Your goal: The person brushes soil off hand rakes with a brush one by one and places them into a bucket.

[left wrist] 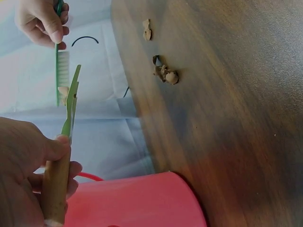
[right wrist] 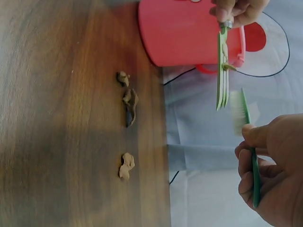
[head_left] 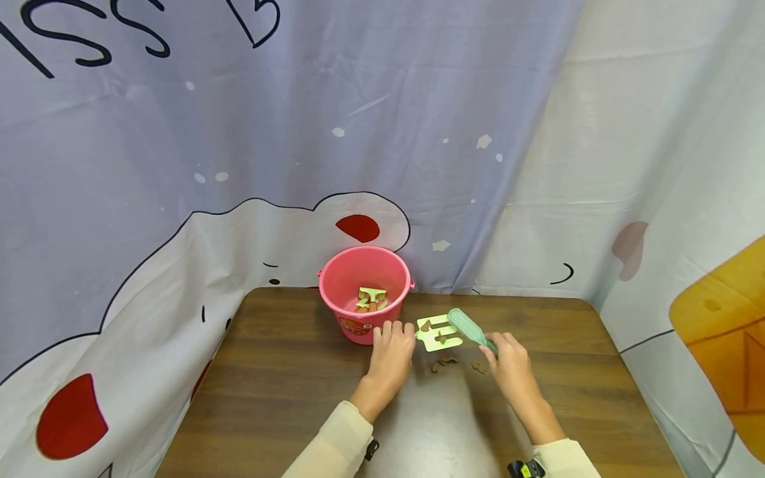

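My left hand (head_left: 391, 355) grips the wooden handle (left wrist: 56, 189) of a light green garden hand fork (head_left: 439, 334), its tines pointing right, raised above the table. Small brown dried bits (head_left: 441, 337) lie on the tines. In my right hand (head_left: 512, 365) is a green brush (head_left: 468, 326) with pale bristles (right wrist: 238, 113), held by its handle. The brush head hangs close over the tine ends, bristles facing the fork in the right wrist view. Below, more brown dried pieces (left wrist: 165, 74) rest on the tabletop, with a separate piece (right wrist: 126, 165) farther right.
A pink bucket (head_left: 364, 259) stands at the back of the wooden table (head_left: 287, 385), just left of the fork. Inside it are light green tools (head_left: 372, 297) with brown handles. A patterned cloth (head_left: 251, 133) hangs behind the table and down both sides.
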A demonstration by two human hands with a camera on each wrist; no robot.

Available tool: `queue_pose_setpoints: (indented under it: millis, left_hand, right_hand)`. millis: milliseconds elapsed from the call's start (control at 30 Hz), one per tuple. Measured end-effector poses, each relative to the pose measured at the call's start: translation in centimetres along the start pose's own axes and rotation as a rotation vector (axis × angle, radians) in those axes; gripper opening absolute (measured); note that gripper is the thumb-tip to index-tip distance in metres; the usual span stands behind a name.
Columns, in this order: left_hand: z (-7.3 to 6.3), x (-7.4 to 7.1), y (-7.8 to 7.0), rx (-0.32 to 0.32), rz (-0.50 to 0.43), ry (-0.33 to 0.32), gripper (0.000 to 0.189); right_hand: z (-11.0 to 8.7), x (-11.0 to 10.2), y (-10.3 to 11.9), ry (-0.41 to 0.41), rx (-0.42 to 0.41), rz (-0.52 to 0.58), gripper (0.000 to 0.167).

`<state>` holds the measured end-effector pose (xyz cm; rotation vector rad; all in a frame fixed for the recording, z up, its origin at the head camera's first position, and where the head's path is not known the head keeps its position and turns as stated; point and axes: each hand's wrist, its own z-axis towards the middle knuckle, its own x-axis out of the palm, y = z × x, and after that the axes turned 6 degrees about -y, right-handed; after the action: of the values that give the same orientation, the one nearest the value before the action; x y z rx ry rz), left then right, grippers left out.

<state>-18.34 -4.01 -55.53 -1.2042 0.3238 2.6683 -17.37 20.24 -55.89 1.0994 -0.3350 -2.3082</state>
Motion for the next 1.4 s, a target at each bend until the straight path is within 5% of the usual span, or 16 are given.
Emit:
queue_pose_setpoints:
  millis: [267,500,833,1400]
  left_hand:
    - [0.1,0.1,-0.1,-0.009,-0.003,0.009,0.023]
    - [0.2,0.3,-0.5,-0.010,-0.002,0.000,0.024]
    - [0.2,0.2,-1.1,-0.010,-0.023,0.024,0.021]
    - [0.0,0.0,-0.9,0.003,-0.022,0.025,0.017]
  right_hand:
    - [-0.3,-0.2,2.0,0.102,0.049,0.044,0.021]
    - [-1.1,0.6,4.1,0.146,0.013,0.103,0.020]
    - [-1.4,1.6,4.3,0.048,-0.081,0.085,0.020]
    - [-1.2,1.6,3.6,0.041,-0.038,0.023,0.019]
